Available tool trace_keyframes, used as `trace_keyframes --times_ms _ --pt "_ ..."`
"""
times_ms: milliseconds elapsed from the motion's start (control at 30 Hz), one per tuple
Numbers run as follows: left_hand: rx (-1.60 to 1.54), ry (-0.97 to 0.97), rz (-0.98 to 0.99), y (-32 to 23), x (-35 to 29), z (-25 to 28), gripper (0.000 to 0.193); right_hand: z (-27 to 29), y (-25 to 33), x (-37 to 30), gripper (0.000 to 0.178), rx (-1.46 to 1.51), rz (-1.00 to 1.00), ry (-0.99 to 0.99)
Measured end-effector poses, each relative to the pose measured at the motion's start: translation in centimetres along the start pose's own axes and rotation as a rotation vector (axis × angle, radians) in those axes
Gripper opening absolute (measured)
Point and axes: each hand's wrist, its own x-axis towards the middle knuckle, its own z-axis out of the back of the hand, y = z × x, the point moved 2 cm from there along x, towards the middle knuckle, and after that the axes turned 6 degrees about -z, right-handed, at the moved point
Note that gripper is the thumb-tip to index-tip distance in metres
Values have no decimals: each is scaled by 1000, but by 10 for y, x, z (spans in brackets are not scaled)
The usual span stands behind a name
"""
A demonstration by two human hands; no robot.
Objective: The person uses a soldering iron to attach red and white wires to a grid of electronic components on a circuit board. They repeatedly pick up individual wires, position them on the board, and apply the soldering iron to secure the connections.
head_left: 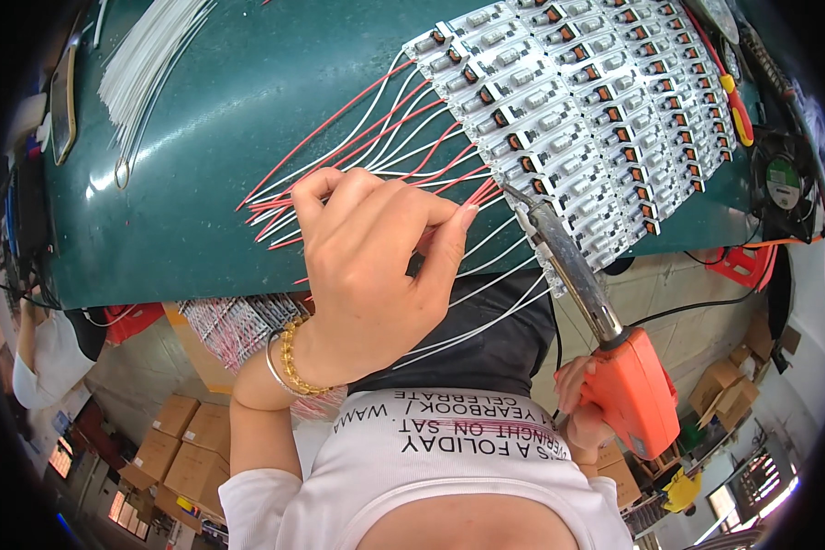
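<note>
My left hand (376,266) is closed in a pinch on several red wires (484,192), close to the edge of a large panel of small circuit boards (559,119). My right hand (582,403) grips an orange-handled soldering gun (628,394). Its metal tip meets the board edge beside the pinched wire ends; whether it touches a pad is too small to tell. Along the panel's left edge, red and white wires (367,137) fan out over the green table. Below my left hand, more white wires (486,314) hang from the board edge toward my lap.
A bundle of white wires (151,69) lies on the green table (238,55) at the far left. At the right are a red-and-yellow screwdriver (738,110) and a black fan (783,183). More wired boards (234,325) sit below the table edge. Cardboard boxes (188,445) stand behind.
</note>
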Motion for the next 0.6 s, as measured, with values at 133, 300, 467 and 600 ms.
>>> trace_keyframes --times_ms 133,300,467,600 --pt "5 -10 2 0 0 -1 13 0 -16 -16 8 -73 -42 -74" --pt "20 -15 4 0 -1 -1 13 6 2 -4 5 -218 -42 20" --pt "33 -4 4 -1 -1 -2 12 5 3 -1 11 9 -3 -15" --pt "3 -152 -26 4 -3 -8 14 -9 -4 -11 78 312 -39 -163"
